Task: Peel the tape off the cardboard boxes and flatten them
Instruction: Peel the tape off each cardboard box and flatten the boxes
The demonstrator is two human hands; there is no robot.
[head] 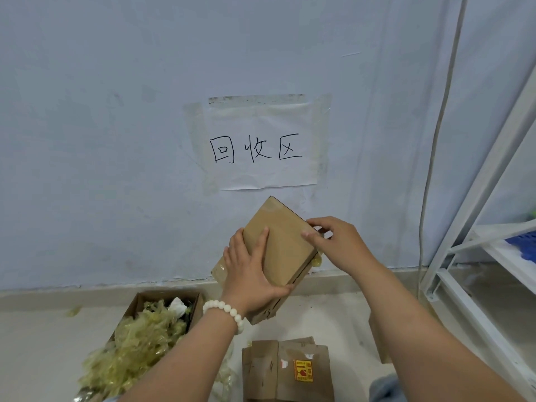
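A small brown cardboard box (282, 242) is held up in front of the wall, tilted with one corner pointing up. My left hand (252, 268) grips its lower left side, thumb on the front face and fingers curled under the bottom edge. My right hand (333, 242) pinches at the box's right edge, where a strip of clear yellowish tape (317, 260) hangs loose. A white bead bracelet sits on my left wrist.
On the floor at the lower left, an open carton (136, 309) holds a heap of crumpled yellowish tape. Flattened cardboard (287, 369) with a red-and-yellow sticker lies below the hands. A white metal shelf (475, 256) stands at the right. A paper sign is taped to the wall.
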